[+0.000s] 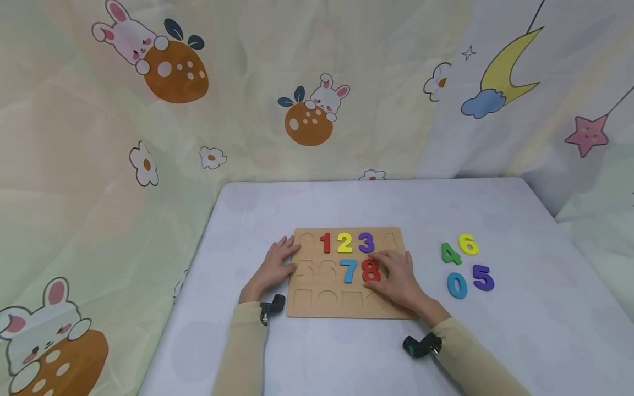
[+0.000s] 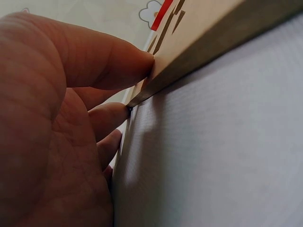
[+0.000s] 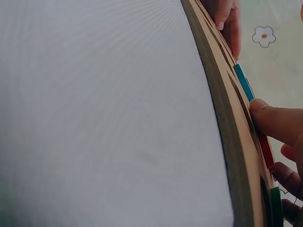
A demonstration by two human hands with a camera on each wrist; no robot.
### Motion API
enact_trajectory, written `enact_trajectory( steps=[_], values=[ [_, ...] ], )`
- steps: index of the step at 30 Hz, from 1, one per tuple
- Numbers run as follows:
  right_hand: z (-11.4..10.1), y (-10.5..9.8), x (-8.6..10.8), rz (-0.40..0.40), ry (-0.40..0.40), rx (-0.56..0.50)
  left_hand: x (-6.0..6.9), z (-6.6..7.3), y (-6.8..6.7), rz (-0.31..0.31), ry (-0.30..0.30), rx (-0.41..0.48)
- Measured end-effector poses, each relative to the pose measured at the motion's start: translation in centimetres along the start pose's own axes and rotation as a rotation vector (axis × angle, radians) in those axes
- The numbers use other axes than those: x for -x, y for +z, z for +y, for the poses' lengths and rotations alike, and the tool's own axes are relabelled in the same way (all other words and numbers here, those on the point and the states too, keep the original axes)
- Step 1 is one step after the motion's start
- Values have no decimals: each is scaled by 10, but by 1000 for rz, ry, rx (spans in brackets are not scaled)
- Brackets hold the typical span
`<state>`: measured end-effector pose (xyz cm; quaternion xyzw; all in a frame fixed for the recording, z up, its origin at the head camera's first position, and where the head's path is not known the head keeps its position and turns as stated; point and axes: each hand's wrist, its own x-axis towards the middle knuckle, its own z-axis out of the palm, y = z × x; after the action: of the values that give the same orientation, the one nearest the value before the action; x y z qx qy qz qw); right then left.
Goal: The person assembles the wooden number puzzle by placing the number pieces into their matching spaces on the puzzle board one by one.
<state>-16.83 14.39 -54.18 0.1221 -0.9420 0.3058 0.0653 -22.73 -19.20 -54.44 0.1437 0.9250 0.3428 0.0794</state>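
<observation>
A wooden number board (image 1: 309,311) lies on the table. My left hand (image 1: 275,265) rests at its left edge; in the left wrist view the thumb (image 2: 113,59) touches the board's rim. With thumb and fingers, my right hand (image 1: 398,279) pinches the red number 8 (image 1: 370,270), which sits in the middle row. Left of it is the blue number 7 (image 1: 349,271). The top row holds the red 1 (image 1: 325,242), yellow 2 (image 1: 344,242) and purple 3 (image 1: 366,242). In the right wrist view a green piece (image 3: 276,208) shows beneath the right fingers.
Right of the board lie loose numbers: a green 4 (image 1: 451,253), yellow 6 (image 1: 468,244), blue 0 (image 1: 457,285) and purple 5 (image 1: 482,278). A white cloth covers the table (image 1: 337,357). Behind hangs a printed curtain (image 1: 247,66).
</observation>
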Motion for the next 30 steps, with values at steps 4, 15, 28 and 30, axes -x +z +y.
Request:
enact_trajectory(
  steps=[4,15,28,30],
  values=[
    [2,3,1,-3,-2,3,1,-1,0,-7,-13,5],
    [13,-8,5,9,72,-167,1,1,-1,-4,-12,3],
    [40,-30,7,116,130,-192,0,-1,0,-13,-28,2],
    [45,-34,8,138,126,-175,0,-1,0,-8,-19,2]
  ],
)
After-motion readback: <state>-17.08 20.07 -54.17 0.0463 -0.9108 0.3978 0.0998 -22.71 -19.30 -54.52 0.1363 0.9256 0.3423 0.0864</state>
